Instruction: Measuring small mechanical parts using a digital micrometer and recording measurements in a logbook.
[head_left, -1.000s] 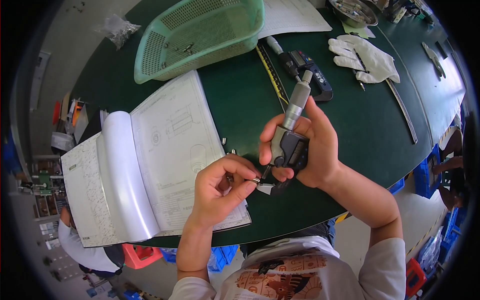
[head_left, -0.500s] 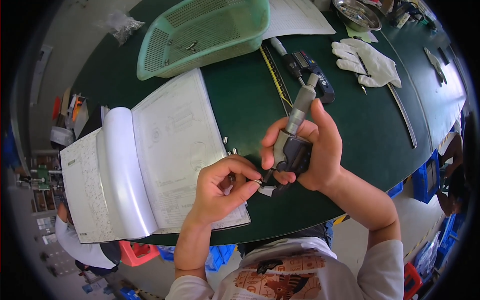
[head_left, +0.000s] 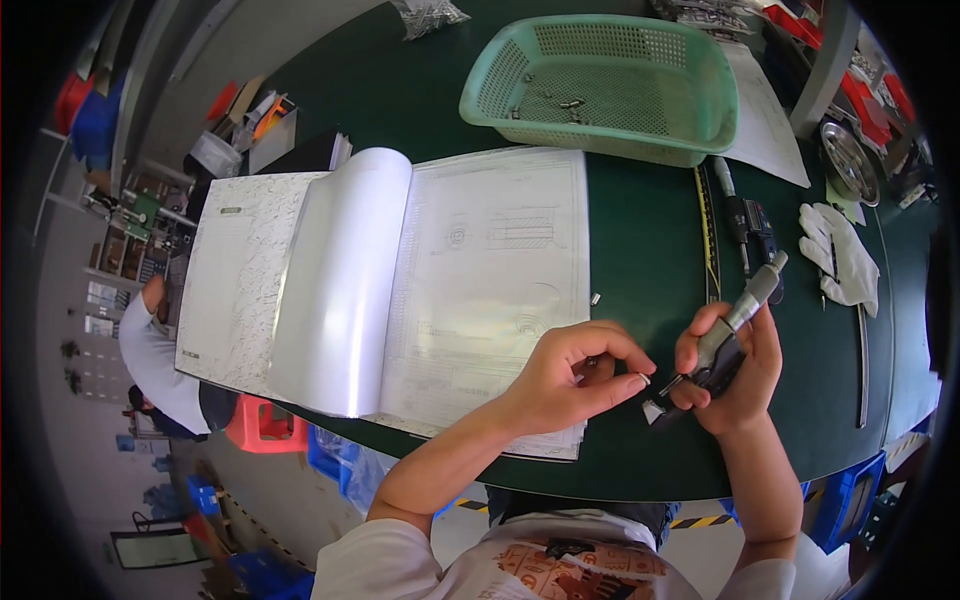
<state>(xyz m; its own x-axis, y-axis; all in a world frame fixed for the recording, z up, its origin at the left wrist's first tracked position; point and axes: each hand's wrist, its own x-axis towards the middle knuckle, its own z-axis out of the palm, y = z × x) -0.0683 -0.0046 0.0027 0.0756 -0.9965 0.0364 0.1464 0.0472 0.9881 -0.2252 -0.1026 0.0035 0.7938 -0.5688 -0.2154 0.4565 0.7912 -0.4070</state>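
Note:
My right hand [head_left: 745,385] is wrapped round a micrometer [head_left: 752,293], its silver thimble pointing up and away to the right. The micrometer's measuring end [head_left: 664,390] points down to the left. My left hand [head_left: 580,378] pinches a small metal part [head_left: 642,380] between thumb and forefinger. That part is a short way left of the micrometer's end, with a gap between them. My curled left fingers partly hide another small shiny piece. A small metal cylinder [head_left: 595,298] lies on the green table [head_left: 640,250] beside the open binder [head_left: 500,280].
A green perforated basket [head_left: 600,140] with several small metal parts stands at the back. To the right lie a second micrometer [head_left: 757,232], a yellow-black ruler [head_left: 708,235], a white glove [head_left: 845,262] and a metal bowl [head_left: 848,160]. A person [head_left: 165,350] is at far left.
The view has swung left, so the table things appear farther right. The small part in my left hand is now farther from the micrometer's measuring end. Both hands keep their holds.

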